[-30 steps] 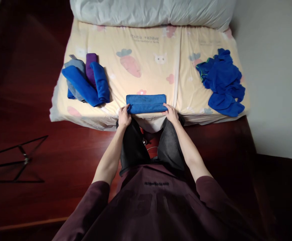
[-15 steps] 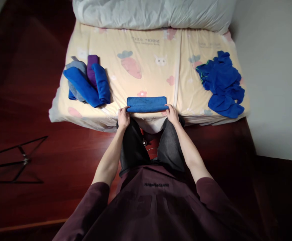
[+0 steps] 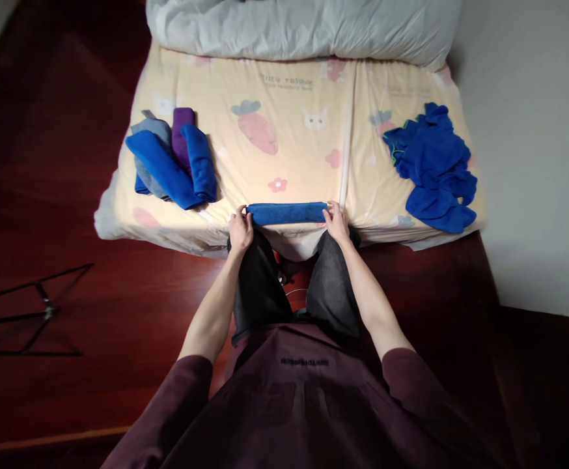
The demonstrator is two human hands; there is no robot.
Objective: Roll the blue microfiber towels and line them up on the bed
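By the left hand and the right hand, the two ends of the cloth were pinched. It was held along the near edge of the bed, separated by wide stretches from the rolls at left and the heap at right.

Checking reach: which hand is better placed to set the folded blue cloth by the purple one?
Probably the left hand: it is at the end of the folded blue cloth nearest the purple cloth. The right hand is at the other end, farther away.
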